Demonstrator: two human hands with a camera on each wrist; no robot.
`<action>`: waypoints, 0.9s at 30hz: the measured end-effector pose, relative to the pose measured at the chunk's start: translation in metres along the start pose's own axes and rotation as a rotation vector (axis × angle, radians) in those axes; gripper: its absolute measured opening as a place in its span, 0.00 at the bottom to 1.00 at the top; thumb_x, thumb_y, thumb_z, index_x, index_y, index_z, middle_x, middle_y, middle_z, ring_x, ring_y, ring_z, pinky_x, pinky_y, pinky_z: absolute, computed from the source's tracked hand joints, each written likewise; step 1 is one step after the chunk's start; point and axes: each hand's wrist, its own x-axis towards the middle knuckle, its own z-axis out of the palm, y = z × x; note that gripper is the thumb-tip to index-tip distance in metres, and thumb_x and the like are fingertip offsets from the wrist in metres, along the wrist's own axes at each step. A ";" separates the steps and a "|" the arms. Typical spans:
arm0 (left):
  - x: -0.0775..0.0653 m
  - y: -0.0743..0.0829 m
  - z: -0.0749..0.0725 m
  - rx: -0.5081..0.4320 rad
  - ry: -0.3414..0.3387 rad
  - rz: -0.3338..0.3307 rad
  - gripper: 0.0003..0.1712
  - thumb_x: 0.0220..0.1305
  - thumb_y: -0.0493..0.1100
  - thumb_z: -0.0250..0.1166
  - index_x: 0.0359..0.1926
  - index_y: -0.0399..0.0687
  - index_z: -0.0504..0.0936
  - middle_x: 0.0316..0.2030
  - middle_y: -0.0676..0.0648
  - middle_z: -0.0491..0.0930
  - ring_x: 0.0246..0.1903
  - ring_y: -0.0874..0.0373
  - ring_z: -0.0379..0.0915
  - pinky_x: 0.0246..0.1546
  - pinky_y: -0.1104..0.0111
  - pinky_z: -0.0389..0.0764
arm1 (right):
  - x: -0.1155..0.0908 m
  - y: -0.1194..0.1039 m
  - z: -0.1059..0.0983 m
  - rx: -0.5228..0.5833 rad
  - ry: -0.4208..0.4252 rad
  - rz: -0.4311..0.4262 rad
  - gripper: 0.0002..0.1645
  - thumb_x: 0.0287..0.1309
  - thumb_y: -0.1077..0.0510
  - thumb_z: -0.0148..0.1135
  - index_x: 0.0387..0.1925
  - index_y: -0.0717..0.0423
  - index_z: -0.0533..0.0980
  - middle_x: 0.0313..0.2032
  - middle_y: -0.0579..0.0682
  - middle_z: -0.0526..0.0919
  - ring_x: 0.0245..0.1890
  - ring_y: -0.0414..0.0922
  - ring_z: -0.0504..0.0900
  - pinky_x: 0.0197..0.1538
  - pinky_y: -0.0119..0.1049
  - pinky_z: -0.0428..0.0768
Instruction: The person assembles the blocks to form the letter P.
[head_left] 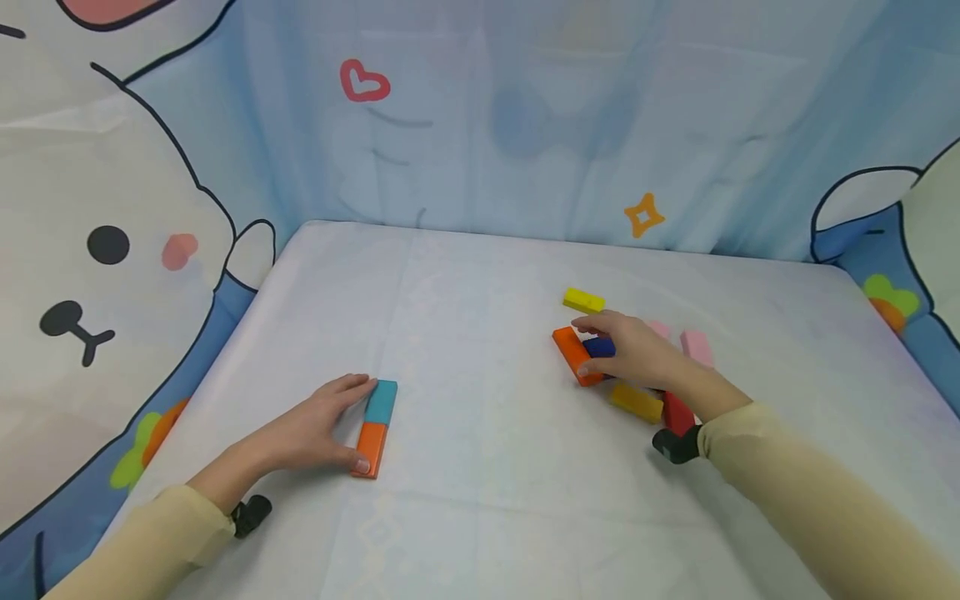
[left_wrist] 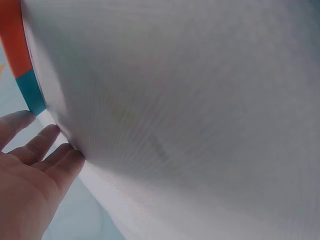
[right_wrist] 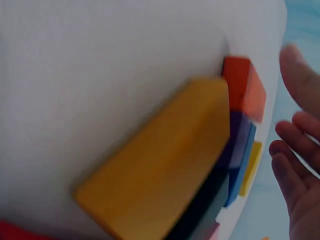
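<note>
On the left of the table, an orange block (head_left: 371, 447) and a teal block (head_left: 382, 402) lie end to end in a line. My left hand (head_left: 315, 423) spans them from the left, its thumb at the orange block's near end and a fingertip at the teal block's far corner. At the right, my right hand (head_left: 637, 354) hovers over a loose group of blocks, fingers spread and holding nothing. Nearest its thumb is another orange block (head_left: 572, 352), beside a dark blue block (head_left: 599, 347) partly hidden by the fingers. In the right wrist view, the fingers stand apart from the blocks.
A mustard block (head_left: 636, 402) and a red block (head_left: 678, 414) lie below the right hand; a pink block (head_left: 697, 347) lies behind it. Farther back is a yellow block (head_left: 583, 301). A printed curtain (head_left: 480, 125) hangs along the table's far edge.
</note>
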 end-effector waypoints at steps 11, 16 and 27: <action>0.002 0.002 0.002 -0.004 -0.003 0.004 0.59 0.52 0.51 0.80 0.79 0.40 0.58 0.78 0.34 0.55 0.76 0.32 0.51 0.71 0.38 0.66 | 0.010 0.020 -0.020 -0.090 -0.247 -0.064 0.59 0.50 0.47 0.80 0.78 0.52 0.60 0.78 0.61 0.60 0.77 0.65 0.56 0.75 0.70 0.58; 0.004 0.002 0.003 -0.008 -0.008 0.008 0.59 0.52 0.51 0.80 0.79 0.41 0.58 0.78 0.34 0.54 0.77 0.33 0.51 0.71 0.38 0.65 | 0.014 0.022 -0.023 -0.094 -0.284 -0.074 0.58 0.52 0.47 0.79 0.79 0.54 0.59 0.78 0.61 0.59 0.77 0.66 0.54 0.75 0.70 0.57; 0.002 0.004 0.002 0.000 -0.004 0.011 0.60 0.52 0.51 0.81 0.79 0.40 0.58 0.78 0.34 0.55 0.77 0.32 0.50 0.71 0.38 0.66 | 0.019 0.016 -0.019 -0.106 -0.272 -0.055 0.53 0.54 0.50 0.78 0.76 0.55 0.63 0.75 0.61 0.65 0.75 0.65 0.60 0.74 0.69 0.60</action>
